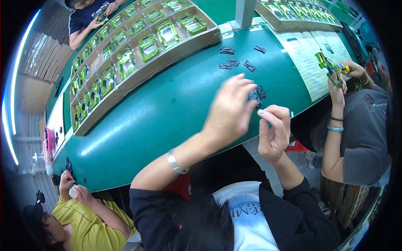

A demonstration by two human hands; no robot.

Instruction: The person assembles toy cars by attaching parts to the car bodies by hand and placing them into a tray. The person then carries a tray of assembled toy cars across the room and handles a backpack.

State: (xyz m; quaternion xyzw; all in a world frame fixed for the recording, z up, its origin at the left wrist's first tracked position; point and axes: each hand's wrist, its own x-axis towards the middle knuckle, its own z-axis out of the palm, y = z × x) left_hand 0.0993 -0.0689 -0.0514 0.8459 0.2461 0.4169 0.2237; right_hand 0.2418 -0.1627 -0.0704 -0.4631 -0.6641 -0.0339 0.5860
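Observation:
My left hand (pixel 229 109) is over the near edge of the green table, its fingers curled and smeared by motion, so I cannot tell whether it holds anything. Close beside it, my right hand (pixel 274 130) has thumb and fingers pinched together; whatever may be between them is too small to make out. A small cluster of dark plastic parts (pixel 259 93) lies just beyond my left fingertips, partly hidden by them. Farther off on the table several similar flat dark pieces (pixel 226 65) are scattered.
A long cardboard tray (pixel 146 72) of green-framed parts runs along the far left; another tray (pixel 289 24) stands far right. A co-worker at right holds a green part (pixel 326 62) and a yellow tool. Other people work at the lower left and far left. The green tabletop (pixel 167 113) lies between.

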